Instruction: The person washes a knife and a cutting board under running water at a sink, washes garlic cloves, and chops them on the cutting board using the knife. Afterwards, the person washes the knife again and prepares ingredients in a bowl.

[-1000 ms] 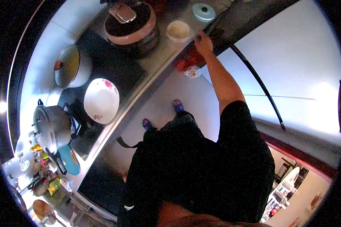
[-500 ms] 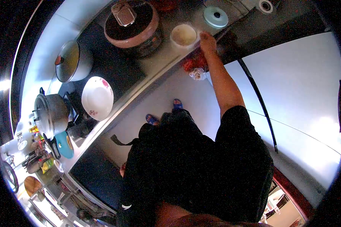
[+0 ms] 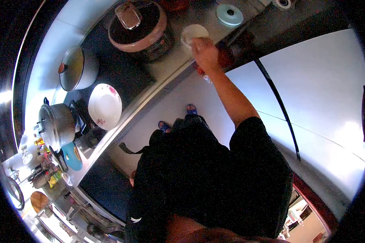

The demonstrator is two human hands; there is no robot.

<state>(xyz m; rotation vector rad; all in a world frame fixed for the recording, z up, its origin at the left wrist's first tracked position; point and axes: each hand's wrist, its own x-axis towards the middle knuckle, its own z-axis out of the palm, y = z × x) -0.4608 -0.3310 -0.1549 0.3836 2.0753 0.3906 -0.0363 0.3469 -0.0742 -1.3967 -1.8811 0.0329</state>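
Observation:
My right hand (image 3: pixel 205 52) reaches to the near side of a small white bowl (image 3: pixel 193 31) at the counter's front edge and covers part of its rim. Its fingers look curled together but are blurred; I cannot tell whether they grip the rim or hold something small. Just below this hand, a red bag (image 3: pixel 199 69) with a clear, shiny part shows partly behind the wrist. Only a sliver of my left hand (image 3: pixel 132 178) appears beside my dark clothing, its fingers hidden.
Left of the bowl stands a large round cooker (image 3: pixel 140 36). A pale green lid (image 3: pixel 229 15) lies behind it on the right. Farther left are a white flowered dish (image 3: pixel 104 106), a lidded pot (image 3: pixel 82 69) and a pressure cooker (image 3: pixel 57 123). White cabinet fronts (image 3: pixel 304 89) stand right.
My right hand has moved left from beside the bowl onto its near rim, now hiding part of the bowl and the red bag. The view has shifted slightly.

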